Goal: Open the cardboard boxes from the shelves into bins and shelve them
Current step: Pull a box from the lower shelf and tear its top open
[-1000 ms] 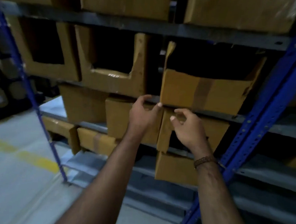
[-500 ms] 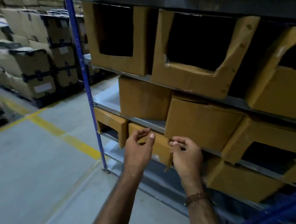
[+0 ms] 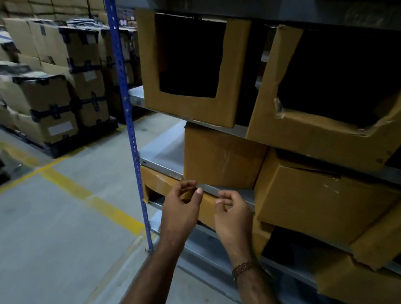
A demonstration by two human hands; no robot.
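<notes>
Cardboard everywhere on this rack. Both hands raised in front of the shelves, neither touching anything. Left hand [image 3: 183, 206]: fingers loosely curled, thumb and forefinger apart w/ a small gap, nothing held. Right hand [image 3: 234, 217]: same, fingers loosely bent, thumb apart from them, nothing held; beaded bracelet [image 3: 242, 268] on that wrist.

Hands hover just in front of the grey shelf edge [image 3: 227, 192], below the closed box [image 3: 220, 156], which sits on the middle shelf, front face uncut. Beside it on the right, 2nd closed box [image 3: 319, 203], tilted, its top seam partly lifted.

Upper shelf: 2 cut-open bins, left bin [image 3: 193, 68] w/ neat square opening, right bin [image 3: 329, 94] w/ ragged torn edges. Insides dark, contents can't tell.

Lower shelf behind the hands: 1 low bin [image 3: 159, 182] by the blue upright [image 3: 125, 94]. Further right 2 more bin-like cartons [image 3: 376, 237], crumpled; count there uncertain, partly hidden.

So approx: 2 closed boxes, 2 clear bins up top, 3 or so below.

Left of the aisle: stacked strapped cartons [image 3: 46, 98] on pallets, too many to count. Yellow floor line [image 3: 91, 199] on grey concrete.
</notes>
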